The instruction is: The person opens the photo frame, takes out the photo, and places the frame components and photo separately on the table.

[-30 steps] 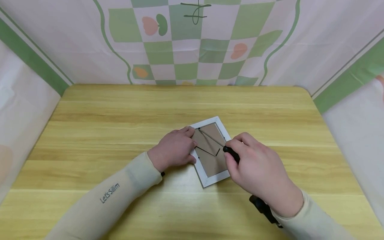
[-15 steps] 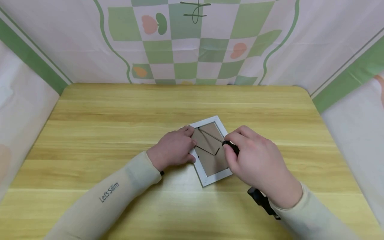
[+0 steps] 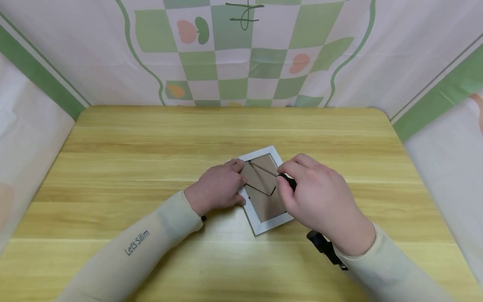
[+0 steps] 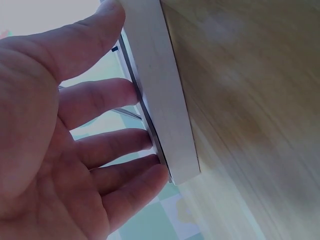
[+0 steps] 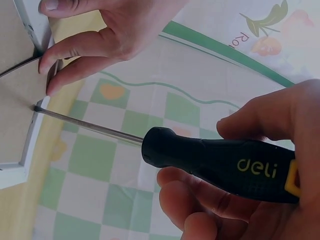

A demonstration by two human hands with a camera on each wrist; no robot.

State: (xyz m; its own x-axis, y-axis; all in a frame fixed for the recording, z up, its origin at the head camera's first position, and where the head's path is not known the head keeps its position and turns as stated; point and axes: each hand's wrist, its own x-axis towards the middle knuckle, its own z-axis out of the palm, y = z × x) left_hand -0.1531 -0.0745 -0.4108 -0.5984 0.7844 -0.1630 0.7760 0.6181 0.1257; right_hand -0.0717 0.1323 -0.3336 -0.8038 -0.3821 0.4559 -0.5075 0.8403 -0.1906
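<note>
A white frame (image 3: 264, 228) with a brown backing board (image 3: 269, 207) lies back side up on the table, turned at an angle. My left hand (image 3: 219, 186) rests on its left edge, fingers fairly straight; in the left wrist view the fingertips touch the frame's side (image 4: 165, 90). My right hand (image 3: 320, 195) grips the black handle of a screwdriver (image 5: 215, 160), fingers curled round it. The screwdriver's tip (image 5: 38, 108) meets the inner edge of the frame, close to a small dark tab. A thin dark bent strip (image 3: 258, 189) stands across the backing board.
The wooden table (image 3: 151, 147) extends around the frame on all sides. Behind it hangs a green and white checked cloth (image 3: 234, 63), with pale cloth at both sides. A black strap (image 3: 326, 249) is at my right wrist.
My right hand has moved slightly left and up with the screwdriver, and its handle sits a little nearer the frame. The left hand and the frame look the same.
</note>
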